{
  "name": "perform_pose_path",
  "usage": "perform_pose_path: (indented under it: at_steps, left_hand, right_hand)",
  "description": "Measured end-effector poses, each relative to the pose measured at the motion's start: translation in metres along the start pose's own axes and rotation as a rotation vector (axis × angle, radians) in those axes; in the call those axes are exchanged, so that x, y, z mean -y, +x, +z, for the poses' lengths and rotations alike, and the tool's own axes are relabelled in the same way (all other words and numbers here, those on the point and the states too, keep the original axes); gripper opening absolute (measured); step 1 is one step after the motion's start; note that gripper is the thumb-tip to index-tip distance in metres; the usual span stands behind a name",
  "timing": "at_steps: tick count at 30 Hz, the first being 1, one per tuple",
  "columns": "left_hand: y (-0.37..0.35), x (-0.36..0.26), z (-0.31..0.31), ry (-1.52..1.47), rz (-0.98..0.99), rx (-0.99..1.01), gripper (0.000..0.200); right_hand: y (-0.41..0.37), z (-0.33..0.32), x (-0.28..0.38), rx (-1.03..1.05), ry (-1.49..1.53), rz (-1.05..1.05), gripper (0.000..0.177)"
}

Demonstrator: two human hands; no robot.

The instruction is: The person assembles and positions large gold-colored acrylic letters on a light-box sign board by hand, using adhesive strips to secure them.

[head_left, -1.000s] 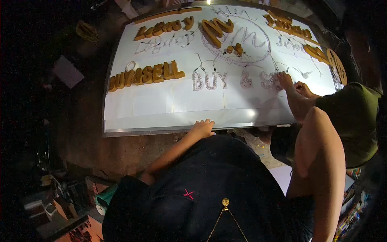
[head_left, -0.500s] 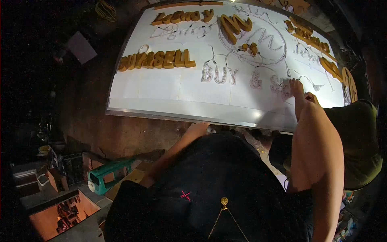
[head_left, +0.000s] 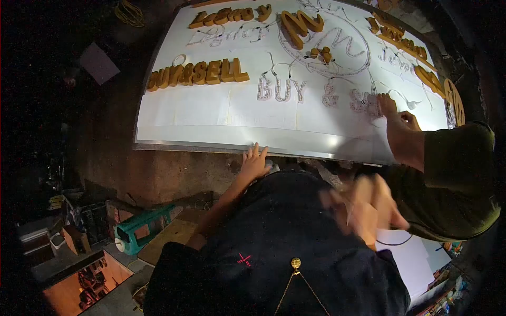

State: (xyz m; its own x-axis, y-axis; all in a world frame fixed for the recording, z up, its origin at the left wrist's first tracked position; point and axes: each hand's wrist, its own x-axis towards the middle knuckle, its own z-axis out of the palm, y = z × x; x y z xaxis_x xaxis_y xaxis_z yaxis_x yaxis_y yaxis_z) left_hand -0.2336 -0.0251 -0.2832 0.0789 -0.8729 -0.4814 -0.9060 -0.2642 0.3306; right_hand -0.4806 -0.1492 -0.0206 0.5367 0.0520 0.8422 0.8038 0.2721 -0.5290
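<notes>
My left hand [head_left: 254, 164] rests at the near edge of a white sign board [head_left: 200, 113], its fingers apart and reaching onto the metal trim. My right hand [head_left: 369, 208] is raised in front of the right side of my black shirt [head_left: 295, 226], well short of the board. Motion smears its fingers, and I cannot tell if they hold anything. On the board, clear outline letters reading BUY & S… [head_left: 282, 92] carry thin wires. Another person's hand [head_left: 387, 105] presses at the last of these letters, a second hand beside it.
Gold raised letters [head_left: 203, 72] lie on the board, with a gold M [head_left: 300, 29] inside a wired ring. The other person's olive sleeve [head_left: 453, 158] is close on my right. A green tool-like case [head_left: 142, 229] and an orange-lined box [head_left: 87, 284] stand at lower left.
My right arm, raised high with its elbow over the board's near right corner, has come down, and its hand now shows before my shirt. My left fingers have spread farther onto the board's edge.
</notes>
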Motion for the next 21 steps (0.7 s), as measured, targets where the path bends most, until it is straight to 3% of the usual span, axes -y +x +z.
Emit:
perform_pose_path:
  at_steps: [1, 2, 4, 5, 6, 9, 13, 15, 16, 17, 19, 20, 21]
  left_hand:
    - [-0.001, 0.0, 0.0, -0.001, 0.003, 0.006, 0.078]
    - [0.0, 0.0, 0.0, 0.035, -0.006, 0.004, 0.08]
    - [0.002, -0.005, -0.003, 0.071, -0.008, 0.0, 0.082]
    - [0.003, -0.01, -0.007, 0.071, -0.02, 0.009, 0.082]
    - [0.003, -0.013, -0.009, 0.073, -0.033, 0.019, 0.082]
    - [0.014, -0.012, 0.004, 0.063, -0.021, 0.058, 0.079]
    - [0.017, -0.02, -0.01, 0.187, -0.021, 0.087, 0.077]
    - [0.016, -0.021, -0.042, -0.189, 0.11, 0.246, 0.071]
    - [0.008, -0.02, -0.053, -0.412, 0.247, 0.117, 0.063]
    - [-0.012, -0.039, -0.092, -0.602, 0.238, 0.169, 0.056]
    - [-0.041, -0.051, -0.137, -0.907, 0.433, 0.205, 0.06]
    - [-0.059, -0.059, -0.16, -1.002, 0.558, 0.247, 0.063]
    - [-0.074, -0.066, -0.173, -1.004, 0.554, 0.251, 0.063]
  right_hand:
    - [-0.022, -0.002, -0.004, -0.297, -0.33, 0.384, 0.049]
    - [-0.045, -0.004, -0.007, -0.492, -0.443, 0.737, 0.045]
    - [-0.111, 0.005, -0.032, -0.745, -0.798, 1.488, 0.044]
    - [-0.147, 0.005, -0.04, -0.591, -1.073, 1.745, 0.056]
    - [-0.165, 0.007, -0.042, -0.506, -1.185, 1.843, 0.058]
    - [-0.25, 0.0, -0.057, -0.547, -1.139, 1.681, 0.062]
    - [-0.267, 0.0, -0.071, -0.588, -1.156, 1.812, 0.065]
    - [-0.226, 0.001, -0.056, -0.859, -0.419, 1.5, 0.074]
    - [-0.175, 0.006, -0.04, -0.856, -0.337, 1.309, 0.073]
    - [-0.123, 0.012, -0.02, -0.849, -0.255, 1.119, 0.072]
    - [-0.082, 0.029, 0.006, -0.806, -0.037, 0.704, 0.053]
    - [-0.089, 0.029, 0.007, -0.55, 0.122, 0.504, 0.052]
    - [-0.083, 0.03, 0.009, -0.326, 0.175, 0.378, 0.052]
